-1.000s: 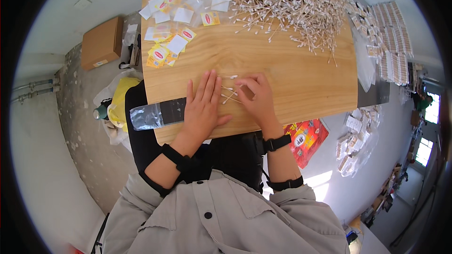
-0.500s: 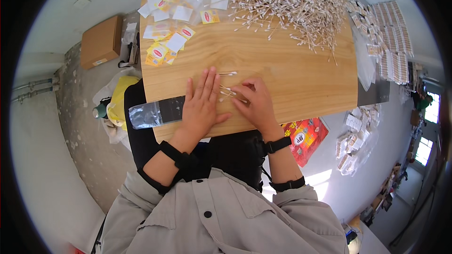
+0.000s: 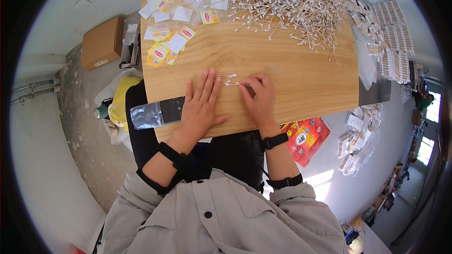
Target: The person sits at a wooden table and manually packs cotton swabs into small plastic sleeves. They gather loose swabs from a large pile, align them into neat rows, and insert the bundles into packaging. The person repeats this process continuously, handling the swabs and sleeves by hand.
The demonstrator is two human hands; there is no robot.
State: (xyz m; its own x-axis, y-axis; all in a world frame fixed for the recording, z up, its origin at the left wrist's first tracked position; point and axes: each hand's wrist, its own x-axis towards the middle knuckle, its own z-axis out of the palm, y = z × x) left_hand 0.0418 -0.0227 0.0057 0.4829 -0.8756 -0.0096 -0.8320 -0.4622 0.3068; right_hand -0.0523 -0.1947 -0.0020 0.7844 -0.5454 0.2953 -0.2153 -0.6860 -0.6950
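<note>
Wooden-stemmed white-tipped cotton swabs [image 3: 229, 79] lying sideways on pale wooden surface [image 3: 301, 80], between both hands. Right hand [image 3: 260, 99] pinching right ends in grip; left hand [image 3: 201, 106] resting flat, released, fingertips touching left ends.

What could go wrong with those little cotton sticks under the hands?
The few cotton swabs between the left hand and right hand lie loose on the smooth wooden table, so a nudge might roll or scatter them. The big swab pile spreads close behind; a sleeve or a reach could drag strays into the small group. The clear bag hangs over the table's near edge and may slip off.
</note>
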